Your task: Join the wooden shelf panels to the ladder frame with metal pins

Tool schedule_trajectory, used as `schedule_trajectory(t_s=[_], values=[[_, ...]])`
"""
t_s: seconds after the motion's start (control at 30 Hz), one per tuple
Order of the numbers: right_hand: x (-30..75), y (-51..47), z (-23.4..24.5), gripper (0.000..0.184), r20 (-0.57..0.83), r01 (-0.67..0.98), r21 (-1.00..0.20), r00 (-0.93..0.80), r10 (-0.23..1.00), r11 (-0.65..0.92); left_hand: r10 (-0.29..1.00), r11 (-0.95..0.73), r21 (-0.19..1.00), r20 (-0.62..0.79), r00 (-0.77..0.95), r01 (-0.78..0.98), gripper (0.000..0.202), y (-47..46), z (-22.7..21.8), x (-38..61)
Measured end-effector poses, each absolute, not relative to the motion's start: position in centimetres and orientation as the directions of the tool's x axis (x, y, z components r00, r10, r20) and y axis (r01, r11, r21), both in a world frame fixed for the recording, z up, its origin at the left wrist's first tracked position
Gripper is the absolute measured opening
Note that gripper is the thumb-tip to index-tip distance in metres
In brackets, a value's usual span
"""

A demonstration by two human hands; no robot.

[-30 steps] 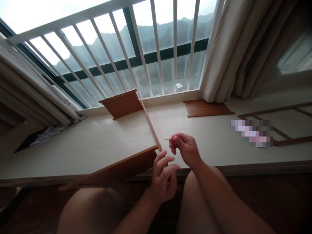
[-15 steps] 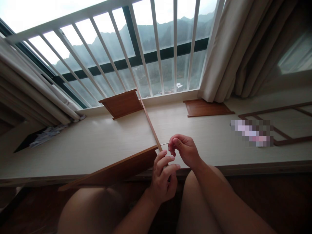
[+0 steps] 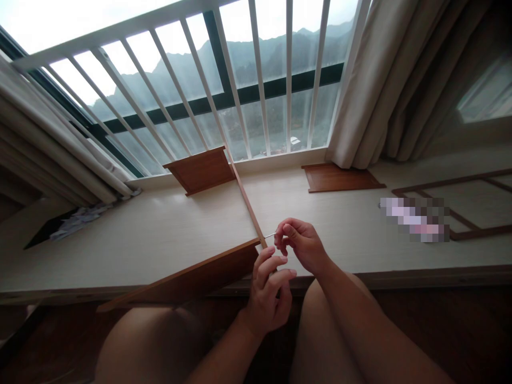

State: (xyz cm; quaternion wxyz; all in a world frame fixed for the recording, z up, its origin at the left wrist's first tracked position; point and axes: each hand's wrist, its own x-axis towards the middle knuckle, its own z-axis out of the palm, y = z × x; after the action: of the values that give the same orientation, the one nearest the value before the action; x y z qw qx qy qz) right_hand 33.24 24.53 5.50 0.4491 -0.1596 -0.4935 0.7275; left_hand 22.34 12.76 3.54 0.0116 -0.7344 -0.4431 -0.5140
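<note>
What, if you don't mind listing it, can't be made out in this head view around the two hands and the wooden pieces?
- Thin pin held by the right hand: too small to identify.
- Near end of the strip: hidden behind the left hand.
- Item on the sill: pixelated.
- Wooden frame: cut off by the right edge.

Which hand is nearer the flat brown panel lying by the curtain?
Right. The right hand, pinching a thin pin, is below and slightly left of the panel; the left hand, at the frame corner, sits lower and farther left.

panels [image 3: 200, 170] on sill [image 3: 160, 234] — perhaps leaning, railing [image 3: 256, 80] behind
</note>
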Motion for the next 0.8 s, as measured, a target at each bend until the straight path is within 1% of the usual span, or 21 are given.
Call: schedule_trajectory(t_s=[0.23,0.4,0.57,0.67,0.8], values=[[33.19,24.70,5.24,0.021,0.183,-0.482,-0.868,-0.531,0.827,-0.117,0.648,-0.588,0.444,0.759,0.065,0.676,0.042,12.63,3.61,22.40],[33.19,24.73,5.09,0.019,0.190,-0.469,-0.878,-0.524,0.831,-0.096,0.648,-0.589,0.440,0.758,0.071,0.678,0.040,12.58,3.66,22.35],[33.15,24.63,5.20,0.015,0.239,-0.453,-0.891,-0.495,0.835,-0.014,0.653,-0.583,0.445,0.754,0.066,0.680,0.040,12.57,3.51,22.37],[33.17,24.54,5.28,0.016,0.253,-0.431,-0.902,-0.469,0.846,0.030,0.649,-0.586,0.444,0.758,0.065,0.678,0.041,12.58,3.45,22.39],[33.24,24.58,5.15,0.020,0.234,-0.411,-0.912,-0.481,0.845,0.018,0.656,-0.585,0.448,0.751,0.070,0.677,0.043,12.57,3.42,22.34]])
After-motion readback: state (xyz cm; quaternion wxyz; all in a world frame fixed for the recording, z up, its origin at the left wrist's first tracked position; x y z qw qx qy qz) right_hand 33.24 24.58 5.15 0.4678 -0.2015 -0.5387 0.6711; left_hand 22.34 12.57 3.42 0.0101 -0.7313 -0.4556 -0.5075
